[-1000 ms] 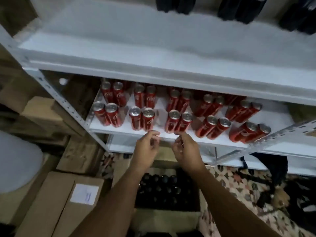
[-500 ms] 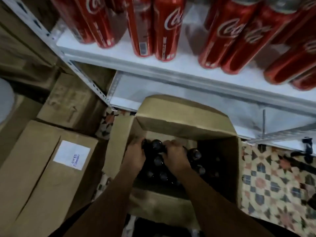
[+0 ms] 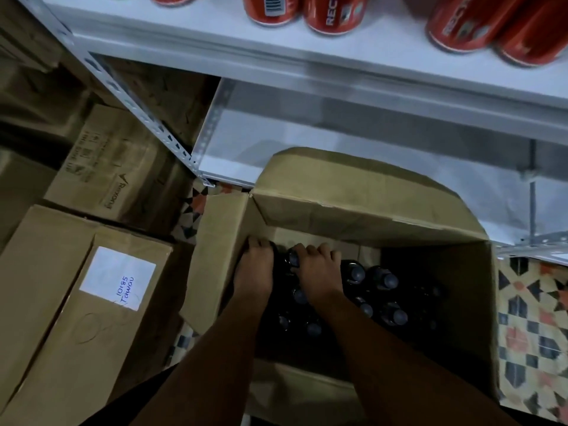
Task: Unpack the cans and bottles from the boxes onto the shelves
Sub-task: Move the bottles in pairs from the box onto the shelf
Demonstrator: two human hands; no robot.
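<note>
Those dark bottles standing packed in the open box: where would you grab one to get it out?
By the neck, just under the cap, coming straight down from above. The dark bottles stand upright and tight together inside the open box, so only their tops are free; the box walls and neighbouring bottles block their sides.

You look down on a patterned tile floor (image 3: 531, 321) under dim light; closed cardboard cartons (image 3: 61, 302) stand left of the white metal rack upright (image 3: 135, 99).
</note>
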